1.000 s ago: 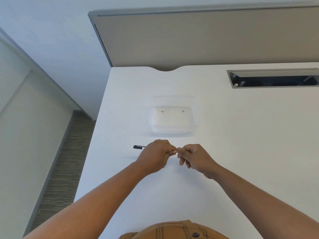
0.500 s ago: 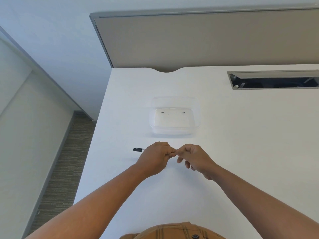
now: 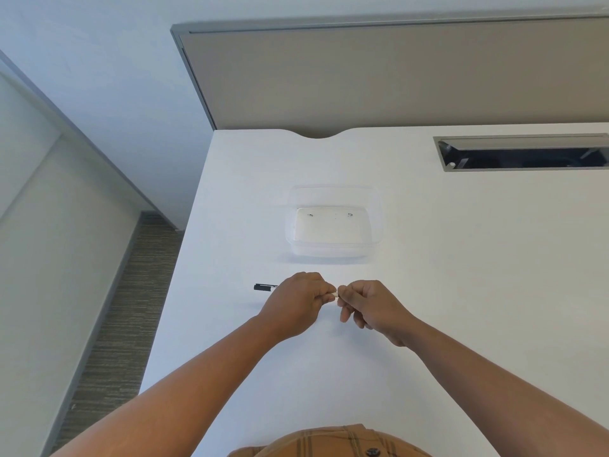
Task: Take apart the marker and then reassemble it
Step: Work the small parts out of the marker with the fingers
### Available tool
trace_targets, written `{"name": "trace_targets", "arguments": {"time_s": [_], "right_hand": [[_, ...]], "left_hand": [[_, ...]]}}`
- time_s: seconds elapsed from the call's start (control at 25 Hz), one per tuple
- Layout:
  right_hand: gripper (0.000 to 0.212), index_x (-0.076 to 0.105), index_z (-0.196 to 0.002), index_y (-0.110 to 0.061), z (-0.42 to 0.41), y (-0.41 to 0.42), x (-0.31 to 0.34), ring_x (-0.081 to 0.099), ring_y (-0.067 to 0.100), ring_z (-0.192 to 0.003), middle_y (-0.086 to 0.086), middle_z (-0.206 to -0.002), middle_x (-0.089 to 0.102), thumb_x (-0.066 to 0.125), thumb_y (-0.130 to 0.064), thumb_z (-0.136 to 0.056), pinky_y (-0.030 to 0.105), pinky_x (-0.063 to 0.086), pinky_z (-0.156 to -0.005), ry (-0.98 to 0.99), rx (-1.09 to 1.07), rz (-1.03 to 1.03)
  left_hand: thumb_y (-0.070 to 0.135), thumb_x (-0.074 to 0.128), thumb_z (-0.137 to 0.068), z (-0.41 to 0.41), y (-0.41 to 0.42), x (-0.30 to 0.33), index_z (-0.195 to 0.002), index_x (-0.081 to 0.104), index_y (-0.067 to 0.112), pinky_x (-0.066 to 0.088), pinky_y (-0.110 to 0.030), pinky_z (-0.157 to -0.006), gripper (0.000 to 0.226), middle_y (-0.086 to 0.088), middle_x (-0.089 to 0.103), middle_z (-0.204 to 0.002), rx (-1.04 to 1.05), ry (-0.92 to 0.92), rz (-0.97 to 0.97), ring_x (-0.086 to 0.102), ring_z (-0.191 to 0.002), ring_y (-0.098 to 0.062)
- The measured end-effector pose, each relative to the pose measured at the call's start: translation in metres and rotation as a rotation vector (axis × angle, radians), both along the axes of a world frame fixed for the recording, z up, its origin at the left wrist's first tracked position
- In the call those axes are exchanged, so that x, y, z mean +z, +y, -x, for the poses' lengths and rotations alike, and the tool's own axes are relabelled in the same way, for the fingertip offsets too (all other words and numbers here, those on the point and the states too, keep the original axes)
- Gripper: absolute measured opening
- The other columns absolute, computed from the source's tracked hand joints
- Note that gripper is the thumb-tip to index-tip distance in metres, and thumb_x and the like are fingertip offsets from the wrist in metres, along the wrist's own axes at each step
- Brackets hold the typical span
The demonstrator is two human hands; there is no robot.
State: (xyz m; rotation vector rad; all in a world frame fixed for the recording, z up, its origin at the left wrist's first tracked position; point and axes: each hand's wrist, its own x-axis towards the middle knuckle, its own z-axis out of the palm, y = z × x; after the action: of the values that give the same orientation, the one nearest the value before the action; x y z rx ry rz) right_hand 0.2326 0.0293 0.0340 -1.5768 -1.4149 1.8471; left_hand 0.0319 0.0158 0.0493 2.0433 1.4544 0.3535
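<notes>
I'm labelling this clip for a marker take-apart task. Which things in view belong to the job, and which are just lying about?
Part of the job:
- slim marker with a black cap end, gripped by the left hand
- small white end piece, pinched by the right hand

Just lying about:
- clear rectangular plastic container on the white table
- grey cable slot
- beige divider panel

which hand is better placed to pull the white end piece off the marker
Right. The right hand pinches at the white end, while the left hand grips the marker body, steadying it.
</notes>
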Motion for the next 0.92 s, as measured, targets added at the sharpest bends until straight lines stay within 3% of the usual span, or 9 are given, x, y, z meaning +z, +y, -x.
{"name": "trace_targets", "arguments": {"time_s": [0.12,0.28,0.48,0.68,0.84,0.92], "right_hand": [[0.014,0.065,-0.093,-0.012,-0.0020,-0.0004,-0.0010,0.053,0.015,-0.055,0.002,-0.082,0.077,0.068,-0.025,-0.096,0.021,0.035,-0.047,0.056,0.002,-0.035],[0.031,0.070,-0.088,-0.016,-0.0021,0.0016,0.0016,0.055,0.015,-0.054,0.004,-0.083,0.080,0.061,-0.045,-0.099,0.022,0.036,-0.048,-0.011,0.061,0.036],[0.013,0.068,-0.092,-0.015,-0.0030,-0.0003,-0.0016,0.056,0.015,-0.056,0.001,-0.086,0.079,0.068,-0.027,-0.094,0.018,0.040,-0.049,0.000,0.060,-0.076],[0.038,0.071,-0.086,-0.017,-0.0019,0.0013,0.0001,0.054,0.014,-0.053,0.002,-0.080,0.078,0.057,-0.050,-0.099,0.021,0.035,-0.048,-0.001,0.059,0.064],[0.016,0.070,-0.085,-0.019,-0.0045,-0.0006,-0.0019,0.054,0.014,-0.056,0.000,-0.080,0.077,0.067,-0.029,-0.096,0.018,0.039,-0.048,0.012,0.050,-0.059],[0.014,0.070,-0.087,-0.017,-0.0043,-0.0001,-0.0014,0.056,0.014,-0.055,0.001,-0.080,0.077,0.069,-0.029,-0.092,0.019,0.037,-0.047,0.036,0.031,-0.039]], "left_hand": [[0.025,0.056,-0.101,-0.0004,-0.0007,-0.0005,-0.103,0.076,0.020,0.040,-0.028,-0.072,0.021,0.009,0.057,-0.083,-0.002,0.004,-0.008,0.050,-0.082,-0.014],[0.024,0.056,-0.101,0.0011,-0.0010,-0.0008,-0.107,0.076,0.020,0.041,-0.028,-0.074,0.021,0.007,0.062,-0.087,0.004,-0.002,-0.009,0.050,-0.083,-0.014],[0.026,0.054,-0.102,0.0016,-0.0013,0.0000,-0.103,0.075,0.020,0.042,-0.030,-0.074,0.022,0.004,0.064,-0.088,0.002,-0.002,-0.006,0.053,-0.085,-0.017],[0.024,0.056,-0.101,0.0029,-0.0015,0.0002,-0.105,0.076,0.018,0.045,-0.031,-0.075,0.022,0.004,0.064,-0.086,-0.003,-0.006,-0.014,0.053,-0.084,-0.017],[0.025,0.057,-0.101,0.0016,-0.0031,0.0004,-0.110,0.076,0.023,0.042,-0.028,-0.074,0.021,0.013,0.054,-0.083,-0.011,-0.012,0.003,0.048,-0.083,-0.011],[0.025,0.056,-0.101,0.0010,-0.0030,0.0006,-0.108,0.076,0.024,0.042,-0.028,-0.072,0.021,0.013,0.053,-0.082,-0.011,-0.012,0.002,0.048,-0.082,-0.010]]}}
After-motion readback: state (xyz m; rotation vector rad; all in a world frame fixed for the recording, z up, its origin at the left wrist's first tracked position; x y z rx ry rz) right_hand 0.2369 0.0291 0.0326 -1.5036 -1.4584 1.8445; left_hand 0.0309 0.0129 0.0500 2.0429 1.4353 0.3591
